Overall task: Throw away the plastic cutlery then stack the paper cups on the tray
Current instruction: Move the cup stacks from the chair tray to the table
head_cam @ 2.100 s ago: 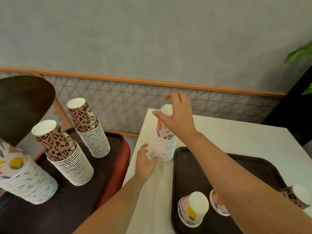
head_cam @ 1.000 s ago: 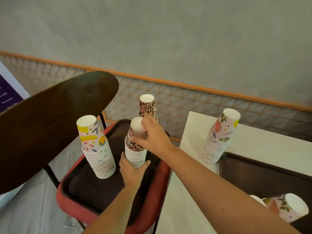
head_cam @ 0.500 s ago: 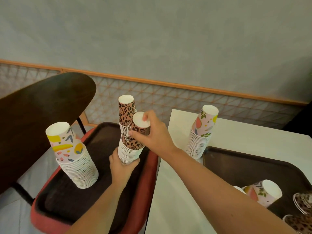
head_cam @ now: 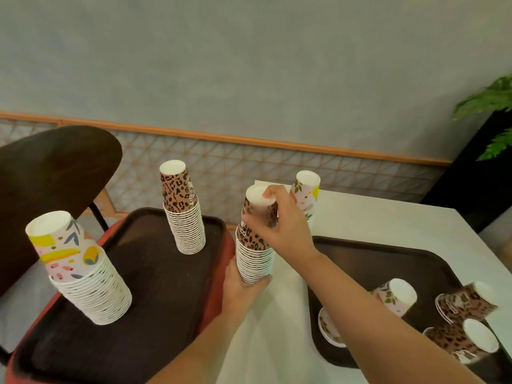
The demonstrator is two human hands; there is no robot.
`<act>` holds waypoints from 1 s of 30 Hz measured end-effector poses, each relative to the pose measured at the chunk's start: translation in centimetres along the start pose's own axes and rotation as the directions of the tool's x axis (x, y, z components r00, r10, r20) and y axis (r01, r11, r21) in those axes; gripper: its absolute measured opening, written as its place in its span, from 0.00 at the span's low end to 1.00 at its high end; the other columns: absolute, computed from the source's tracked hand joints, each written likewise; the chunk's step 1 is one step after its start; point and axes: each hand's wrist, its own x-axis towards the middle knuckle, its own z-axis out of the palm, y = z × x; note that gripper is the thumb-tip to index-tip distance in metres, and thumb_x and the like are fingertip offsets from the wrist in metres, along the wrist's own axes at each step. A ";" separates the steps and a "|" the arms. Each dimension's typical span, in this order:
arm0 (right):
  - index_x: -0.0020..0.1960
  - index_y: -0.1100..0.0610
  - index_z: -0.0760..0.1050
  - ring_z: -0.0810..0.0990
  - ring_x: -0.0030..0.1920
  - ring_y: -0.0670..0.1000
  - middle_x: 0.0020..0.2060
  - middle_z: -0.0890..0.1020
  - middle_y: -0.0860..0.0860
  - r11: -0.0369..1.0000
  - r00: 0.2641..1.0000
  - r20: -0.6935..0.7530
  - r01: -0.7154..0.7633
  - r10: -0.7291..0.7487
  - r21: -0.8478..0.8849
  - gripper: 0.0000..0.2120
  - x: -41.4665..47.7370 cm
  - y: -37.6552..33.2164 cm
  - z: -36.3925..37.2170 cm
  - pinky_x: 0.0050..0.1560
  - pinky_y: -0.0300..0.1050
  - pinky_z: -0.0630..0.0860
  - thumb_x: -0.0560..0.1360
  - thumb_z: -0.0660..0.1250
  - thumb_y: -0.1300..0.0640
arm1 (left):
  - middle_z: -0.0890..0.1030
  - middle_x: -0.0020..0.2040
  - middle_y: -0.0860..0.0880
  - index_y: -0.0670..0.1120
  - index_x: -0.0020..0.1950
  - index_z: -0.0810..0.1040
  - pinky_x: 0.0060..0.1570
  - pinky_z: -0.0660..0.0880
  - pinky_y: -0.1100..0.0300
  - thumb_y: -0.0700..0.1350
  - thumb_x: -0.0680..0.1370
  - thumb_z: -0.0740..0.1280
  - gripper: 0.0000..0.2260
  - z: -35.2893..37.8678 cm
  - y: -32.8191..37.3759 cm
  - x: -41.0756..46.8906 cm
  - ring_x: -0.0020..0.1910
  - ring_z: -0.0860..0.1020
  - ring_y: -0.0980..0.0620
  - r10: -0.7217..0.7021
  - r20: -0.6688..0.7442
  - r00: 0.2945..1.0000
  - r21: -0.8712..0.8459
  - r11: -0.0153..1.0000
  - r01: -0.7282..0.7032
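Both hands grip the leopard stack [head_cam: 255, 245], now lifted from chair tray [head_cam: 155, 273] toward table [head_cam: 374, 220].

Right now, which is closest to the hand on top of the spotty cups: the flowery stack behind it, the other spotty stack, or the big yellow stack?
From the right hand:
1. Flowery stack, just behind.
2. Other spotty stack, left, on the chair's tray.
3. Yellow stack, far left.

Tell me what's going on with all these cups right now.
A person holds a leopard-print cup stack in both hands: the left hand under its base, the right hand gripping the top. Two more stacks stand on the tray on the chair; loose cups lie on the table's tray.
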 end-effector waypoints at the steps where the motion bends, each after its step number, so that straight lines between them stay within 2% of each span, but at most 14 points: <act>1: 0.56 0.57 0.68 0.74 0.50 0.50 0.48 0.74 0.48 1.000 1.000 -0.001 -0.008 0.008 -0.014 0.25 -0.4 0.5 -0.4 0.47 0.44 0.73 0.67 0.70 0.44 | 0.77 0.60 0.57 0.55 0.66 0.69 0.58 0.76 0.58 0.47 0.59 0.80 0.38 0.7 -0.2 -0.2 0.59 0.77 0.60 0.017 0.025 1.000 0.007 1.000 -0.018; 2: 0.56 0.57 0.69 0.75 0.50 0.50 0.49 0.74 0.48 0.999 1.000 -0.001 -0.017 0.017 -0.032 0.25 -0.7 0.9 -0.7 0.46 0.44 0.73 0.67 0.69 0.44 | 0.77 0.59 0.58 0.58 0.64 0.68 0.58 0.75 0.61 0.46 0.60 0.80 0.37 1.3 -0.3 -0.4 0.59 0.76 0.61 0.016 0.049 0.999 0.025 1.000 -0.017; 4: 0.57 0.57 0.69 0.75 0.50 0.49 0.50 0.76 0.49 0.997 0.999 -0.002 -0.036 0.036 -0.062 0.25 -1.4 1.8 -1.3 0.45 0.43 0.73 0.67 0.69 0.43 | 0.77 0.58 0.57 0.61 0.60 0.66 0.56 0.76 0.60 0.53 0.59 0.79 0.35 2.4 -0.6 -0.6 0.59 0.77 0.57 -0.026 0.076 0.997 0.066 0.998 0.021; 7: 0.57 0.57 0.69 0.76 0.50 0.50 0.51 0.77 0.50 0.994 0.998 0.009 -0.058 0.059 -0.096 0.26 -2.5 3.1 -1.9 0.45 0.45 0.75 0.67 0.68 0.43 | 0.78 0.56 0.55 0.55 0.60 0.67 0.56 0.77 0.51 0.63 0.55 0.75 0.37 3.2 -1.4 -0.9 0.58 0.76 0.52 -0.072 0.106 0.992 0.224 0.974 0.047; 10: 0.57 0.55 0.68 0.76 0.51 0.51 0.52 0.76 0.51 0.993 0.998 -0.015 -0.066 0.065 -0.096 0.24 -3.2 4.0 -2.0 0.45 0.43 0.74 0.68 0.68 0.43 | 0.76 0.58 0.56 0.55 0.64 0.65 0.56 0.77 0.48 0.65 0.55 0.75 0.42 3.6 -2.0 -0.7 0.59 0.74 0.51 -0.087 0.125 0.988 0.282 0.958 0.049; 12: 0.54 0.52 0.65 0.74 0.51 0.51 0.51 0.74 0.52 0.994 0.998 -0.059 -0.024 0.017 -0.107 0.20 -3.2 4.4 -2.0 0.46 0.40 0.71 0.69 0.66 0.43 | 0.76 0.59 0.55 0.55 0.65 0.64 0.56 0.77 0.47 0.65 0.55 0.75 0.42 3.8 -2.1 -0.6 0.60 0.74 0.50 -0.106 0.144 0.984 0.310 0.949 0.057; 14: 0.52 0.51 0.64 0.71 0.53 0.51 0.52 0.74 0.54 0.987 0.995 -0.094 0.023 -0.039 -0.159 0.18 -3.1 4.4 -2.0 0.50 0.43 0.72 0.69 0.64 0.43 | 0.75 0.60 0.55 0.56 0.66 0.63 0.57 0.76 0.47 0.65 0.55 0.75 0.43 3.7 -2.0 -0.5 0.61 0.74 0.49 -0.117 0.164 0.980 0.317 0.947 0.060; 19: 0.47 0.56 0.70 0.72 0.53 0.53 0.52 0.76 0.55 0.951 0.943 -0.292 0.070 -0.162 -0.300 0.16 -2.2 2.9 -1.7 0.49 0.45 0.69 0.70 0.67 0.44 | 0.65 0.71 0.52 0.53 0.74 0.57 0.69 0.66 0.46 0.67 0.56 0.75 0.52 2.2 -0.5 -1.1 0.72 0.63 0.50 -0.129 0.208 0.969 0.331 0.942 0.054; 22: 0.45 0.56 0.71 0.73 0.52 0.54 0.50 0.77 0.54 0.955 0.912 -0.359 0.099 -0.200 -0.280 0.12 -1.1 0.7 -1.2 0.49 0.47 0.67 0.71 0.66 0.47 | 0.63 0.72 0.54 0.56 0.73 0.56 0.69 0.67 0.48 0.74 0.54 0.70 0.53 0.1 0.0 -1.7 0.71 0.64 0.52 -0.124 0.157 0.980 0.327 0.943 0.067; 25: 0.46 0.55 0.70 0.72 0.50 0.53 0.48 0.76 0.54 0.959 0.910 -0.331 0.186 -0.251 -0.214 0.09 -0.3 -2.1 0.2 0.51 0.43 0.64 0.72 0.65 0.50 | 0.69 0.67 0.54 0.54 0.72 0.60 0.64 0.72 0.53 0.72 0.59 0.70 0.47 -2.9 0.4 -2.6 0.64 0.71 0.53 -0.098 0.058 0.993 0.282 0.956 0.078; 27: 0.46 0.57 0.71 0.72 0.49 0.52 0.47 0.75 0.54 0.955 0.921 -0.267 0.250 -0.285 -0.157 0.09 0.0 -4.0 1.6 0.49 0.42 0.64 0.72 0.64 0.52 | 0.73 0.59 0.52 0.52 0.70 0.64 0.53 0.74 0.62 0.64 0.67 0.70 0.36 -5.1 0.6 -3.3 0.55 0.75 0.54 -0.084 -0.045 0.995 0.267 0.959 0.093; 30: 0.48 0.57 0.71 0.71 0.49 0.50 0.47 0.75 0.53 0.952 0.942 -0.139 0.298 -0.304 -0.064 0.10 0.0 -6.8 4.6 0.49 0.40 0.65 0.72 0.63 0.51 | 0.76 0.50 0.52 0.50 0.65 0.70 0.40 0.69 0.69 0.55 0.73 0.69 0.23 -8.6 -0.1 -4.2 0.44 0.76 0.55 -0.054 -0.254 0.966 0.269 0.955 0.124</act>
